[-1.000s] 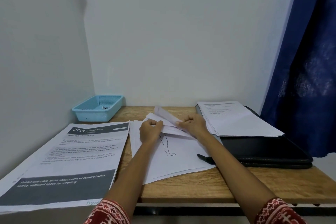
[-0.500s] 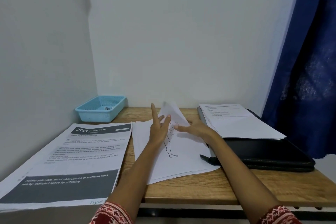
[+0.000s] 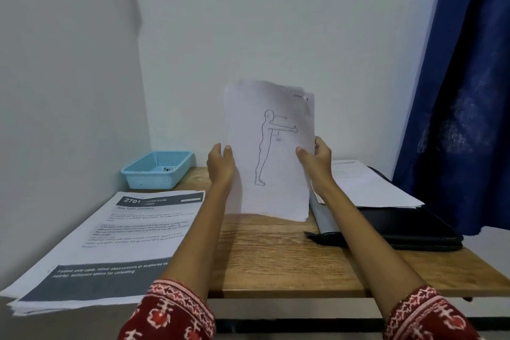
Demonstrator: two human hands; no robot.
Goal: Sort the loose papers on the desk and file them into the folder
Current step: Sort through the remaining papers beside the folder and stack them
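Holding a small sheaf of papers (image 3: 271, 152) upright above the middle of the desk (image 3: 276, 254), the person grips it by both side edges. The left hand (image 3: 220, 164) pinches the left edge, thumb on the near face and fingers hidden behind. The right hand (image 3: 317, 159) pinches the right edge the same way, fingers wrapped behind the sheets. The front sheet shows a line drawing of a standing figure with an arm stretched out. The sheaf's long axis runs up and down, its bottom edge hanging just above the wood, apparently not touching.

What matters for the next move is that the folder (image 3: 400, 226) lies to the right of the sheaf, low and flat on the desk, black, with its zipped edge facing near. The right hand is much the nearer to it, so carrying the papers across would likely be led by that side, and the sheaf would have to tip from upright to flat.

A second pile of white sheets (image 3: 369, 188) already rests on top of the folder, covering most of its far part; that pile probably stands in the way of opening it. On the left of the desk lies a printed stack (image 3: 118, 243) with grey bands, overhanging the near edge. A pale blue basket (image 3: 157, 171) sits at the far left corner, and a blue curtain (image 3: 463, 91) hangs at the right.
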